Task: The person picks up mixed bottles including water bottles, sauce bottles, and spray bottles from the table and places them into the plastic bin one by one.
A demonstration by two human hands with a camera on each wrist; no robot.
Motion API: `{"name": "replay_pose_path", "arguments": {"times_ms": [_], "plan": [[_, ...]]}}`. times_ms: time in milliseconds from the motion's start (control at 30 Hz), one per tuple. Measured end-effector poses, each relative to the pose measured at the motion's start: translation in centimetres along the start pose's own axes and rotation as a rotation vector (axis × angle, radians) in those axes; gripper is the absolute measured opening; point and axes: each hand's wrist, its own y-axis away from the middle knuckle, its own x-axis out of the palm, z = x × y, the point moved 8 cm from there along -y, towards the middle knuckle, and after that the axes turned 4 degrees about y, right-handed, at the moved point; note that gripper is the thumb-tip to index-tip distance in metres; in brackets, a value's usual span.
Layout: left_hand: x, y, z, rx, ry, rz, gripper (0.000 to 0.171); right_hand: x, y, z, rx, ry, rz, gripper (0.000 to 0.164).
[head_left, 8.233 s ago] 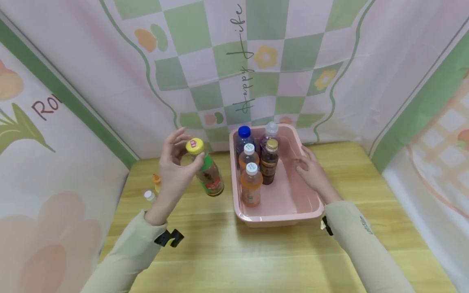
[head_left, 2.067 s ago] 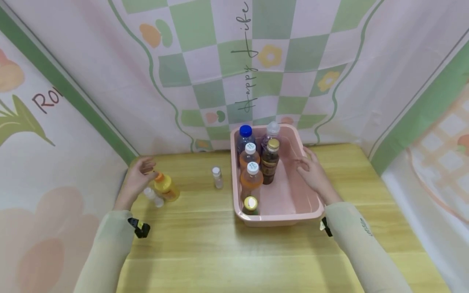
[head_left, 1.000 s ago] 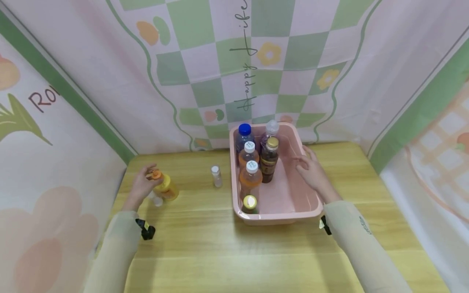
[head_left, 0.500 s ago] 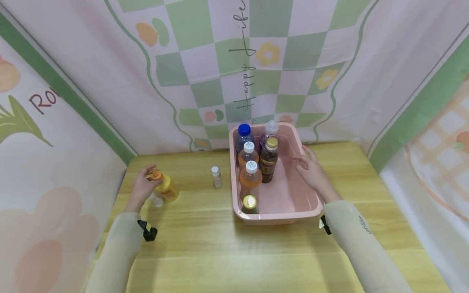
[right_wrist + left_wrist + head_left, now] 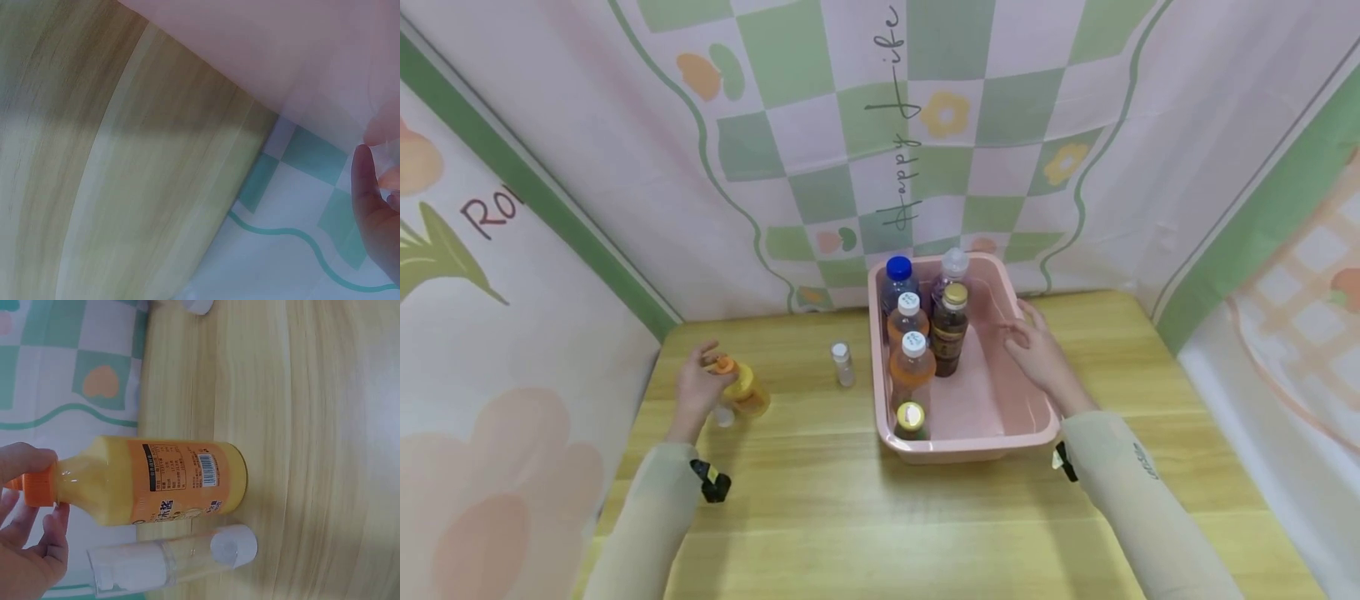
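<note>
My left hand (image 5: 696,385) pinches the orange cap (image 5: 40,486) of a yellow squeeze bottle (image 5: 750,398) at the table's left. Its printed label faces the left wrist camera. Right beside it stands a clear bottle with a white cap (image 5: 131,565), partly hidden behind the hand in the head view. My right hand (image 5: 1039,354) holds the right rim of a pink plastic basin (image 5: 970,404), fingers on both sides of the wall. Inside, along the left, are a blue-capped bottle (image 5: 898,287), two white-capped orange bottles (image 5: 912,367) and a yellow-capped bottle (image 5: 911,419).
A dark gold-capped bottle (image 5: 950,333) and a purple clear-capped bottle (image 5: 953,271) also stand in the basin. A small white-capped clear bottle (image 5: 842,365) stands left of the basin. Patterned cloth (image 5: 880,167) closes off the wooden table (image 5: 850,517) at back and sides.
The yellow-capped bottle, held by my left hand at first, now stands in the basin. My left hand has since taken the yellow bottle's cap; it shifts slightly right. My right hand stays put.
</note>
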Motion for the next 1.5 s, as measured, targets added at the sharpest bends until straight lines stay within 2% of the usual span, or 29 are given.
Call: {"name": "replay_pose_path", "arguments": {"times_ms": [233, 333, 667, 833, 1100, 1300, 1500], "plan": [[0.2, 0.6, 0.2, -0.028, 0.035, -0.079, 0.075, 0.2, 0.0, 0.1, 0.002, -0.012, 0.008, 0.039], [0.4, 0.7, 0.0, -0.031, 0.055, -0.083, 0.076, 0.2, 0.1, 0.0, 0.003, -0.016, 0.004, 0.039], [0.7, 1.4, -2.4, 0.016, 0.166, -0.110, 0.075, 0.0, 0.1, -0.2, 0.007, -0.014, -0.008, 0.038], [0.4, 2.1, -4.4, 0.063, 0.234, -0.164, 0.074, 0.0, 0.0, -0.3, 0.006, -0.010, -0.010, 0.038], [-0.1, 3.5, -8.2, 0.189, 0.350, -0.243, 0.068, 0.1, -0.1, -0.5, 0.010, -0.014, -0.015, 0.039], [0.0, 4.9, -11.5, 0.271, 0.418, -0.243, 0.063, 0.1, -0.1, -0.5, 0.012, -0.016, -0.008, 0.040], [0.4, 6.3, -14.8, 0.356, 0.528, -0.220, 0.063, 0.1, -0.1, -0.5, 0.011, -0.020, 0.004, 0.040]]}}
